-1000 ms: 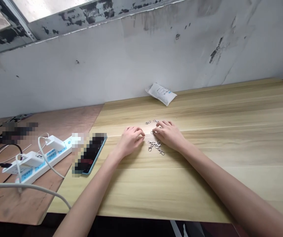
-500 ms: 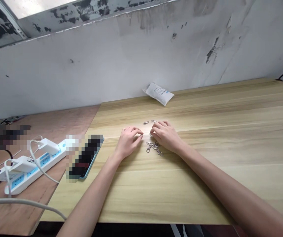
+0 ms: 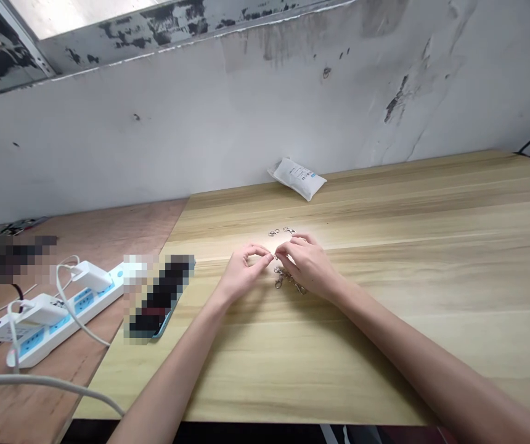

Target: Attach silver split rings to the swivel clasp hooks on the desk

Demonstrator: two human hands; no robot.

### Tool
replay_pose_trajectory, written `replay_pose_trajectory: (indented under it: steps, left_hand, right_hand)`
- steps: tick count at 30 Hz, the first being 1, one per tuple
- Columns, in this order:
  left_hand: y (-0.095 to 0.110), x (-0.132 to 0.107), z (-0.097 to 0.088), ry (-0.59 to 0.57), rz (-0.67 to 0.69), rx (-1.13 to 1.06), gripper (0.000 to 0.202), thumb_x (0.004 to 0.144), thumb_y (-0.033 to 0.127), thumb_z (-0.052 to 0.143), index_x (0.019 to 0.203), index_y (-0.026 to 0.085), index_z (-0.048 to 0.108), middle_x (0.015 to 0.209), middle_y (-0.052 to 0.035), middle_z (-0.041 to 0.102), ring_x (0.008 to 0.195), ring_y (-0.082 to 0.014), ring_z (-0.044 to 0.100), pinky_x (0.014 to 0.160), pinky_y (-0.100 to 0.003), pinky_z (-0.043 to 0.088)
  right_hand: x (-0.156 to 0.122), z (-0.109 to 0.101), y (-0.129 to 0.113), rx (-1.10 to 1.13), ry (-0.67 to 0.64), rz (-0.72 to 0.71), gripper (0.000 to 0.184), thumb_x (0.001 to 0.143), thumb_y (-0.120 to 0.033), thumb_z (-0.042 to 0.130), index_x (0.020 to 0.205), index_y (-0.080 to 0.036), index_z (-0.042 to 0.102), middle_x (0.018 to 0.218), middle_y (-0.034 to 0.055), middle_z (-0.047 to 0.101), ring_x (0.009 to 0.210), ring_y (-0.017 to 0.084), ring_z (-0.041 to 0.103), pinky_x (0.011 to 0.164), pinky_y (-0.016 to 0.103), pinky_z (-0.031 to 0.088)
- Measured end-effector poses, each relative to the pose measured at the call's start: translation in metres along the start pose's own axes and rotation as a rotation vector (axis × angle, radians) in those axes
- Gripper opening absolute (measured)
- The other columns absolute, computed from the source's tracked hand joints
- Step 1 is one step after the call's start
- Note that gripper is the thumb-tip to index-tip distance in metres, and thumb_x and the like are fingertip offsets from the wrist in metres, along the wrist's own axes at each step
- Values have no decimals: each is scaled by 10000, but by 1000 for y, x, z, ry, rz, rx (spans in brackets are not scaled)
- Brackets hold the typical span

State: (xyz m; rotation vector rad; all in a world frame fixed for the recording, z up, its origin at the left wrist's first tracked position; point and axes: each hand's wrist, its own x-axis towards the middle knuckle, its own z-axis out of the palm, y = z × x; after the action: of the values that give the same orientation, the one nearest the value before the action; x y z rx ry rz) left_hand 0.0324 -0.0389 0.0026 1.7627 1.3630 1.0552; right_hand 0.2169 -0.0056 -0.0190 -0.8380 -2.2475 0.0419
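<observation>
My left hand [image 3: 245, 269] has its thumb and index fingertip pinched together at the near end of a small metal lobster clasp [image 3: 276, 257]. From the other side, my right hand [image 3: 310, 264] closes its fingertips on the same clasp, most of which they hide. Just below my right hand lies a small pile of silver lobster clasps [image 3: 278, 282], partly covered by that hand. Beyond the fingers, one loose clasp [image 3: 273, 232] and another clasp [image 3: 289, 230] rest on the wooden tabletop [image 3: 385, 246].
A white labelled packet [image 3: 298, 177] lies near the wall. To the left are a phone [image 3: 163, 296], partly pixelated, and a white power strip [image 3: 80, 302] with chargers and cables. A grey cable [image 3: 52, 382] crosses the front left corner.
Both hands have come together, fingertips now meeting around a small clasp. My right hand has shifted slightly left, and my left fingers have closed into a pinch.
</observation>
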Motion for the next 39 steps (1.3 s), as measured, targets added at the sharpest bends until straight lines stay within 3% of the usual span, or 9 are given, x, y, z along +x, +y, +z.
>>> replay_pose_trajectory:
  steps: [8, 20, 30, 34, 37, 39]
  left_hand:
    - [3, 1, -2, -50, -190, -203, 206, 750, 387, 715, 747, 183, 737, 986, -76, 707, 931, -210, 652, 864, -336, 502]
    - [9, -1, -11, -166, -256, -258, 194, 774, 378, 700, 733, 192, 741, 983, -56, 721, 919, -204, 648, 817, -318, 489]
    - [6, -1, -16, -218, -268, -214, 225, 782, 392, 702, 738, 178, 754, 1104, -79, 686, 1024, -235, 609, 903, -344, 440]
    - [7, -2, -19, -210, -262, -207, 225, 759, 411, 720, 743, 188, 749, 1151, -76, 660, 964, -217, 621, 828, -336, 474]
    - [11, -2, -21, -146, -247, -193, 249, 758, 424, 709, 757, 175, 727, 1232, -93, 603, 847, -183, 635, 707, -322, 502]
    - [12, -3, -21, -89, -179, -106, 225, 779, 402, 684, 765, 181, 717, 1242, -97, 586, 882, -201, 637, 702, -338, 519]
  right_hand:
    - [0, -7, -1, -149, -47, -180, 248, 967, -107, 390, 866, -187, 602, 750, 27, 674, 729, 175, 583, 1000, 368, 340]
    - [2, -17, -10, -267, -104, -282, 292, 938, -31, 348, 871, -175, 592, 765, 41, 661, 762, 184, 553, 1017, 381, 313]
    - [1, -15, -14, -277, -44, -348, 293, 903, 6, 351, 794, -180, 550, 681, 24, 611, 696, 172, 539, 1010, 390, 335]
    - [2, -10, -14, -78, -32, -247, 238, 922, -39, 388, 842, -182, 561, 742, 39, 645, 715, 169, 564, 949, 398, 380]
    - [2, -10, -16, 310, -54, 7, 112, 944, -161, 472, 995, -191, 567, 739, 11, 636, 645, 143, 557, 817, 364, 438]
    - [2, -13, -17, 625, -148, 203, 162, 945, -244, 499, 1098, -203, 538, 694, -19, 595, 603, 131, 555, 702, 316, 457]
